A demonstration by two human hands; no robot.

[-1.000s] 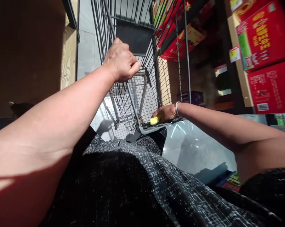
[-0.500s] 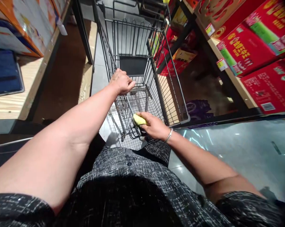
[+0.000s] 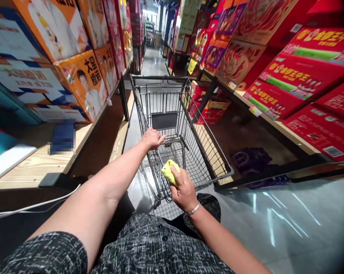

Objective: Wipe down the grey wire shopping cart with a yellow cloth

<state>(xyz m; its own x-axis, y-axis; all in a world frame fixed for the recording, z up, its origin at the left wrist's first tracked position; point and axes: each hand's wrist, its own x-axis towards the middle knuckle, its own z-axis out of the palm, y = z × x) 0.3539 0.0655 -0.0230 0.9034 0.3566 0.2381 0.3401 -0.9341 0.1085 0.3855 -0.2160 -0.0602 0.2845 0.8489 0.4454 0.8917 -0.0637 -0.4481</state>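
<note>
A dark wire shopping cart (image 3: 164, 121) stands in front of me, its inside showing only wire mesh and a dark panel. My left hand (image 3: 152, 138) is closed around the cart's left top rail, thumb pointing right. Gripped in my right hand (image 3: 186, 190) is a folded yellow-green cloth (image 3: 169, 171). It is above the near end of the cart's left side, close to the rail; whether it touches the metal I cannot tell. A thin bracelet circles my right wrist.
Wooden shelves line both sides. Orange and white cartons (image 3: 83, 83) fill the left one, beside a dark blue item (image 3: 62, 136). Red cartons (image 3: 288, 76) are stacked on the right, with purple packages (image 3: 251, 161) underneath. A grey floor (image 3: 153, 61) runs down the aisle.
The view has tilted up, showing more of the aisle. My right hand has turned, with the cloth now raised off where it wrapped the rail. My left hand keeps its grip.
</note>
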